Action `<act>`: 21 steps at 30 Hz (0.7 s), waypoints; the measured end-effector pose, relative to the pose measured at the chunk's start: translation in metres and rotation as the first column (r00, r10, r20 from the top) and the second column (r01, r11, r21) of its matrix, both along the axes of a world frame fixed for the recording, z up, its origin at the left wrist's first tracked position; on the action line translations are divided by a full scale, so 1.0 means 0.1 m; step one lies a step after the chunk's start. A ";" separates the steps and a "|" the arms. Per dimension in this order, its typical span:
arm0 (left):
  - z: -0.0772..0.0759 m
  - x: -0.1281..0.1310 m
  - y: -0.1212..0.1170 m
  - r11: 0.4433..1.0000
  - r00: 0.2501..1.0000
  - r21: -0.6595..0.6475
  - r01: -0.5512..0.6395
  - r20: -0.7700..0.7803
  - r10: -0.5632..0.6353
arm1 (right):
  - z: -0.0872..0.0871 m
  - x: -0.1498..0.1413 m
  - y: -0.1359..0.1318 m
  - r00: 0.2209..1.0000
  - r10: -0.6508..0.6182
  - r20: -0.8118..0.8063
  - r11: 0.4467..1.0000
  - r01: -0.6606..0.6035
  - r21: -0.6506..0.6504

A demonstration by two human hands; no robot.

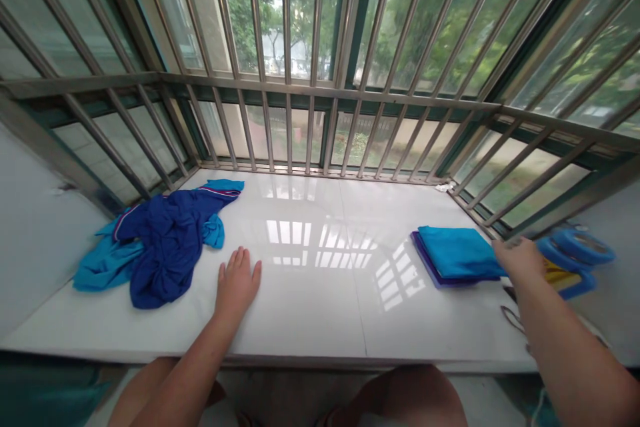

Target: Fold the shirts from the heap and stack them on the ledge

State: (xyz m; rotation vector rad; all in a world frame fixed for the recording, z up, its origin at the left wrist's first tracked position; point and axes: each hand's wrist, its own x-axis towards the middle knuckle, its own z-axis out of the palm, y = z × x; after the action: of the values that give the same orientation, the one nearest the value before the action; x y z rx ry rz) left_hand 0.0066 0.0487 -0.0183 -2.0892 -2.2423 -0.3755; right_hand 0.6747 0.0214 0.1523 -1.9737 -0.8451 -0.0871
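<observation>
Many stainless-steel window bars (287, 33) are rising in front of green trees (240, 7), and a horizontal steel rail (330, 95) is crossing them. Below, a long glossy white stone sill (310, 320) is stretching across the view and mirroring the window's light. Near its left end, a crumpled royal-blue and teal cloth garment (167, 240) is lying in a loose heap, with a thin striped trim running along one sleeve-like edge. Toward the right, a neatly folded teal cloth (455, 252) is sitting on a folded purple cloth (425, 260), the two forming a flat stack on the sill.

The left hand (237, 283) is resting palm-down on the sill with its fingers spread, released and grasping nothing, just right of the heaped garment and not touching it. The right hand (520, 260) is blurring with motion, open with its fingers extended and grasping nothing visible, just beside the right end of the folded stack; any contact with the stack cannot be told. Past it, a blurred blue ring-shaped object (575, 253) is lying against a yellow printed packet (560, 278), whose print is too blurred to read. A thin dark cord loop (513, 317) is lying beneath the right forearm, and a small white scrap (444, 187) is sitting in the far corner.
</observation>
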 end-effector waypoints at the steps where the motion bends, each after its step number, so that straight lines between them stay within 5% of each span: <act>1: 0.00 0.01 -0.01 1.000 1.000 0.002 -0.004 0.004 0.004 | -0.08 -0.02 -0.02 0.999 -0.001 0.041 0.998 0.004 -0.069; 6: 0.03 0.03 -0.01 1.000 0.999 0.001 -0.003 0.041 0.003 | -0.89 -0.46 -0.37 0.876 0.346 0.336 0.928 -0.268 -0.257; 10: 0.17 -0.23 0.12 1.000 0.994 -0.016 0.002 0.112 0.000 | -1.77 -0.99 -1.06 0.704 0.620 0.346 0.781 -0.511 -0.360; 12: 0.29 -0.49 0.20 0.995 0.990 0.064 -0.075 0.121 0.067 | -2.13 -1.22 -1.44 0.661 0.684 0.308 0.714 -0.523 -0.465; 13: 0.36 -0.63 0.23 0.981 0.985 0.130 -0.145 0.107 0.132 | -2.27 -1.32 -1.61 0.684 0.660 0.309 0.725 -0.474 -0.500; 15: 0.47 -0.94 0.28 0.926 0.951 0.216 -0.310 0.087 0.298 | -2.48 -1.47 -1.89 0.708 0.628 0.324 0.738 -0.409 -0.537; 17: 0.55 -1.22 0.32 0.884 0.899 0.165 -0.438 0.096 0.427 | -2.59 -1.58 -2.06 0.708 0.612 0.353 0.753 -0.385 -0.534; 21: 0.68 -1.46 0.43 0.916 0.906 -0.050 -0.397 0.140 0.400 | -2.56 -1.63 -2.11 0.666 0.647 0.372 0.741 -0.434 -0.512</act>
State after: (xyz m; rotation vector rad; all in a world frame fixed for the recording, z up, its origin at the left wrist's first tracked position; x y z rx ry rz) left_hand -0.1390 0.0920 0.0498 -1.5906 -2.6867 -0.4923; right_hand 0.5113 -0.1892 -0.1040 -1.9678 -1.9474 -0.1184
